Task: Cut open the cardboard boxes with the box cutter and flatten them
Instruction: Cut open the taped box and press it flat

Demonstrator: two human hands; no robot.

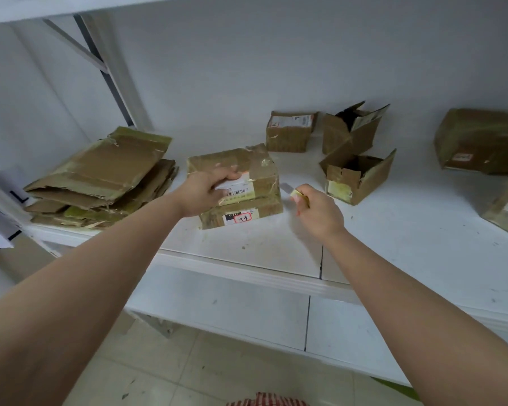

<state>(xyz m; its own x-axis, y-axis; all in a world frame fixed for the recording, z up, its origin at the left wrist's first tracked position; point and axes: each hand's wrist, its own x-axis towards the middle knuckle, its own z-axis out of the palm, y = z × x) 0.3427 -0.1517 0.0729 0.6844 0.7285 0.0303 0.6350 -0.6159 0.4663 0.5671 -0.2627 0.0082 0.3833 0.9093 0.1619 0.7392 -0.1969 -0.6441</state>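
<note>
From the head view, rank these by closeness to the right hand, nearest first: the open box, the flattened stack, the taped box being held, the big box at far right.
From the right hand, which grips the box cutter:
1. Taped box, just left, under the left hand.
2. Open box, just right and behind; nearly as close.
3. Big box, far right.
4. Flattened stack, far left; too close to the big box to call.

A taped, labelled cardboard box (235, 183) lies closed on the shelf, box cutter (294, 193) blade just beside it.
</note>
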